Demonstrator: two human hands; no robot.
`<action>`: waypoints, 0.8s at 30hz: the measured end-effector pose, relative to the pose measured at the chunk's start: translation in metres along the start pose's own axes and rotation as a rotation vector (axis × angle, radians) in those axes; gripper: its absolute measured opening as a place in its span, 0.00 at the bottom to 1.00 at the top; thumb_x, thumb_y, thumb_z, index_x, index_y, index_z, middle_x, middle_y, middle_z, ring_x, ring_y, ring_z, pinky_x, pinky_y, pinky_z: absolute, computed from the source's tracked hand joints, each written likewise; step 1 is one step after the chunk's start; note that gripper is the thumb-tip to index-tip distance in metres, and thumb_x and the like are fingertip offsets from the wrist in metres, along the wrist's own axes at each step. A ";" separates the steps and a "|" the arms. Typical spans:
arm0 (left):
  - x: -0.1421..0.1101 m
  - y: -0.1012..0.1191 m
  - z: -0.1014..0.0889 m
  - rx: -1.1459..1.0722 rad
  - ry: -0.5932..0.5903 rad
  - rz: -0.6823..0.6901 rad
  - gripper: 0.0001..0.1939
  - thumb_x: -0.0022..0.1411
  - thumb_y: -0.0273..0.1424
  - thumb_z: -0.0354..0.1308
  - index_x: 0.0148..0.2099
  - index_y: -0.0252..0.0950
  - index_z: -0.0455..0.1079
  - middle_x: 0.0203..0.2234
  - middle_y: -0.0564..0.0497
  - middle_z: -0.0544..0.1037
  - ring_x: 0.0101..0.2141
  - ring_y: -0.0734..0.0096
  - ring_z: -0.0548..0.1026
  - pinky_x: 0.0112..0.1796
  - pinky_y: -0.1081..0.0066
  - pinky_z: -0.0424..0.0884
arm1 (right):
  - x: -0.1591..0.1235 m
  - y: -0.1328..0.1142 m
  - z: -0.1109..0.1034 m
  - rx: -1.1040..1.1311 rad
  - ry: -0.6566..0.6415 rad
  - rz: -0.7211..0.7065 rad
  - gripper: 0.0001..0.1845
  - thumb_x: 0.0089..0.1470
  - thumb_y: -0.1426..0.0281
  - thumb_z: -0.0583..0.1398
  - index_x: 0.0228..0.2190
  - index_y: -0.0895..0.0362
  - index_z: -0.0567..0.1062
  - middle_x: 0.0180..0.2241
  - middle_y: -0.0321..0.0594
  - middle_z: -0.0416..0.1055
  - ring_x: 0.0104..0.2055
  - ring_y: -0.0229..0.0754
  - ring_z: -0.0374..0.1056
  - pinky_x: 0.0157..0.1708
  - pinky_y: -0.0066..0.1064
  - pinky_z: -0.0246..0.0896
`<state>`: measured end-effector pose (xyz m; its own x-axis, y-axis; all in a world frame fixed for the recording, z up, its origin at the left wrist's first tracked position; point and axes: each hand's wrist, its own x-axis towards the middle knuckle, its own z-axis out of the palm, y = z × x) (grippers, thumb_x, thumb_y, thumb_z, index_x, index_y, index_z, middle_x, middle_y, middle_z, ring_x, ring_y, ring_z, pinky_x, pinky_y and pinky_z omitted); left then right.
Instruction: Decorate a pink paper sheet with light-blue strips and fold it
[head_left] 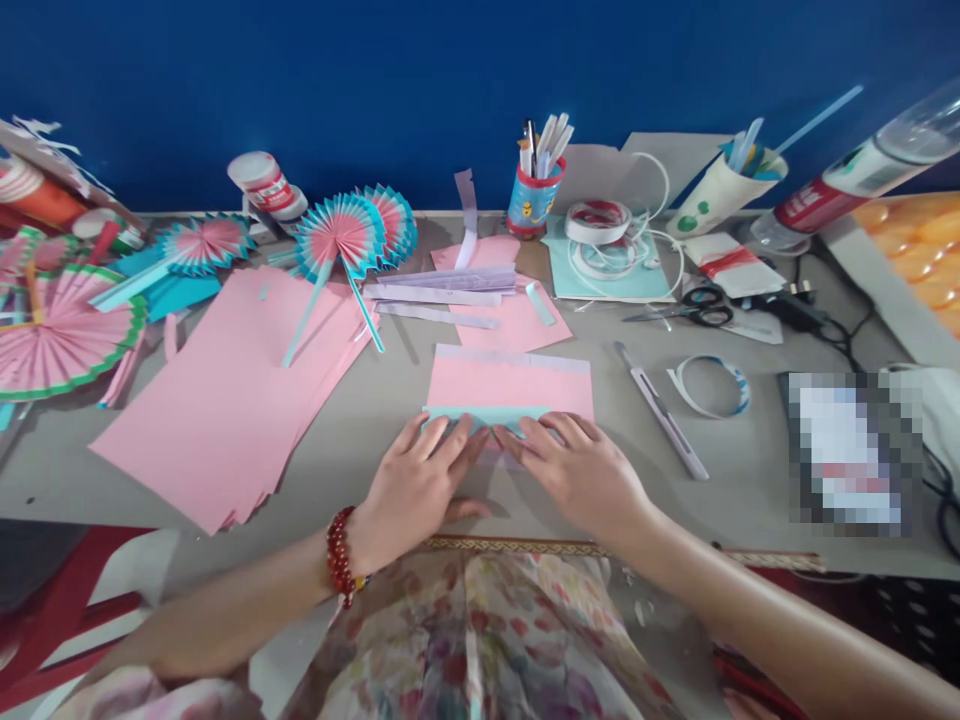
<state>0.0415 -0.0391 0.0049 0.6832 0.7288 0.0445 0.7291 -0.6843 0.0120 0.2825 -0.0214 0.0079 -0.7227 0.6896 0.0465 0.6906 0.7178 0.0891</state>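
In front of me on the table lies a pink sheet of paper (510, 383) with a pale lilac strip along its far edge. A light blue strip (480, 412) runs across its nearer part, partly covered by my fingers. My left hand (420, 470) lies over the left half of that strip, fingers stretched forward and pressing down. On the right half rests my right hand (581, 465), its fingers likewise extended flat. The fingertips of both hands come close together at the middle. The paper's near edge is mostly hidden under the hands.
Left is a stack of pink paper (217, 400) with pleated paper fans (341, 235) beyond it. Right lie a utility knife (664, 415), a tape ring (709, 387), scissors (682, 308) and a blurred phone (847, 450). Lilac strips (442, 290) and a pen cup (534, 195) stand behind.
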 end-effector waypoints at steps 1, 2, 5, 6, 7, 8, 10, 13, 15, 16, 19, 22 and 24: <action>-0.004 -0.001 0.001 -0.003 0.005 0.000 0.39 0.66 0.56 0.49 0.69 0.33 0.60 0.64 0.41 0.65 0.59 0.48 0.64 0.60 0.50 0.59 | -0.001 -0.001 0.000 -0.002 0.003 0.010 0.23 0.57 0.76 0.60 0.54 0.51 0.73 0.48 0.41 0.74 0.46 0.51 0.64 0.46 0.43 0.60; -0.009 -0.002 0.002 -0.001 0.008 0.000 0.39 0.67 0.56 0.47 0.69 0.33 0.59 0.65 0.42 0.62 0.62 0.49 0.61 0.62 0.49 0.56 | -0.001 -0.002 0.000 -0.003 0.008 0.023 0.24 0.57 0.76 0.59 0.55 0.50 0.73 0.48 0.41 0.74 0.46 0.51 0.64 0.46 0.43 0.60; -0.028 -0.009 0.004 0.008 -0.002 -0.035 0.39 0.70 0.54 0.43 0.70 0.30 0.55 0.67 0.41 0.58 0.66 0.51 0.56 0.65 0.49 0.51 | -0.003 -0.004 0.001 0.006 0.027 0.054 0.27 0.57 0.77 0.58 0.57 0.52 0.71 0.49 0.42 0.74 0.47 0.52 0.64 0.46 0.44 0.61; -0.033 -0.011 0.005 0.004 -0.007 -0.058 0.40 0.70 0.54 0.43 0.70 0.29 0.54 0.68 0.40 0.57 0.67 0.52 0.56 0.65 0.50 0.50 | -0.004 -0.005 0.001 0.012 0.034 0.061 0.27 0.56 0.77 0.59 0.57 0.52 0.71 0.49 0.43 0.74 0.47 0.53 0.64 0.46 0.44 0.62; -0.038 -0.012 0.005 -0.002 -0.018 -0.076 0.41 0.69 0.55 0.43 0.70 0.28 0.54 0.68 0.39 0.56 0.67 0.52 0.55 0.65 0.51 0.50 | -0.004 -0.006 0.002 0.019 0.039 0.066 0.28 0.56 0.78 0.59 0.58 0.53 0.71 0.48 0.43 0.74 0.47 0.53 0.64 0.47 0.45 0.62; -0.042 -0.013 0.005 -0.008 -0.028 -0.091 0.42 0.69 0.55 0.43 0.71 0.28 0.53 0.68 0.38 0.54 0.67 0.52 0.55 0.66 0.52 0.49 | -0.005 -0.007 0.003 0.029 0.045 0.072 0.28 0.56 0.78 0.59 0.58 0.54 0.71 0.48 0.44 0.74 0.48 0.54 0.64 0.48 0.46 0.62; -0.047 -0.013 0.005 -0.019 -0.046 -0.104 0.42 0.69 0.55 0.43 0.71 0.27 0.51 0.69 0.38 0.52 0.67 0.51 0.53 0.66 0.51 0.48 | -0.007 -0.009 0.005 0.054 0.059 0.101 0.28 0.56 0.78 0.59 0.58 0.54 0.70 0.49 0.44 0.74 0.49 0.54 0.65 0.52 0.47 0.61; -0.046 -0.012 0.002 -0.032 -0.045 -0.119 0.41 0.70 0.54 0.43 0.72 0.28 0.50 0.69 0.39 0.53 0.68 0.52 0.53 0.66 0.51 0.46 | -0.014 -0.011 0.007 0.117 0.114 0.165 0.23 0.61 0.75 0.57 0.57 0.54 0.71 0.50 0.42 0.75 0.49 0.51 0.66 0.57 0.48 0.59; -0.045 -0.012 0.001 -0.039 -0.035 -0.130 0.40 0.70 0.53 0.43 0.72 0.29 0.49 0.69 0.40 0.53 0.68 0.53 0.53 0.67 0.51 0.46 | -0.022 -0.011 0.008 0.166 0.158 0.209 0.21 0.63 0.72 0.55 0.57 0.53 0.70 0.52 0.41 0.74 0.50 0.50 0.67 0.59 0.49 0.57; -0.045 -0.012 0.001 -0.040 -0.032 -0.127 0.40 0.71 0.53 0.43 0.72 0.28 0.49 0.69 0.39 0.53 0.68 0.53 0.53 0.67 0.52 0.46 | -0.027 -0.010 0.008 0.187 0.173 0.230 0.22 0.64 0.72 0.55 0.59 0.52 0.69 0.53 0.40 0.74 0.52 0.50 0.67 0.60 0.50 0.56; -0.045 -0.015 0.002 -0.038 -0.027 -0.100 0.40 0.71 0.52 0.44 0.72 0.27 0.48 0.68 0.38 0.54 0.68 0.52 0.53 0.66 0.52 0.48 | -0.042 -0.009 0.011 0.222 0.184 0.298 0.27 0.64 0.73 0.54 0.63 0.51 0.63 0.57 0.41 0.71 0.55 0.51 0.66 0.63 0.54 0.53; -0.048 -0.017 0.005 -0.035 -0.022 -0.087 0.41 0.70 0.52 0.45 0.72 0.27 0.47 0.68 0.38 0.54 0.68 0.52 0.53 0.66 0.52 0.48 | -0.052 -0.009 0.014 0.230 0.188 0.341 0.30 0.63 0.75 0.54 0.64 0.53 0.60 0.59 0.42 0.68 0.57 0.52 0.65 0.63 0.54 0.53; -0.049 -0.017 0.008 -0.031 -0.026 -0.089 0.41 0.70 0.53 0.45 0.72 0.27 0.48 0.69 0.37 0.53 0.68 0.52 0.52 0.66 0.52 0.48 | -0.054 -0.008 0.014 0.235 0.186 0.345 0.29 0.63 0.75 0.54 0.64 0.54 0.61 0.60 0.43 0.68 0.58 0.52 0.65 0.62 0.53 0.54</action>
<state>-0.0042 -0.0629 -0.0055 0.6167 0.7870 0.0163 0.7859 -0.6167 0.0460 0.3163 -0.0635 -0.0095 -0.4270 0.8786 0.2139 0.8641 0.4662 -0.1900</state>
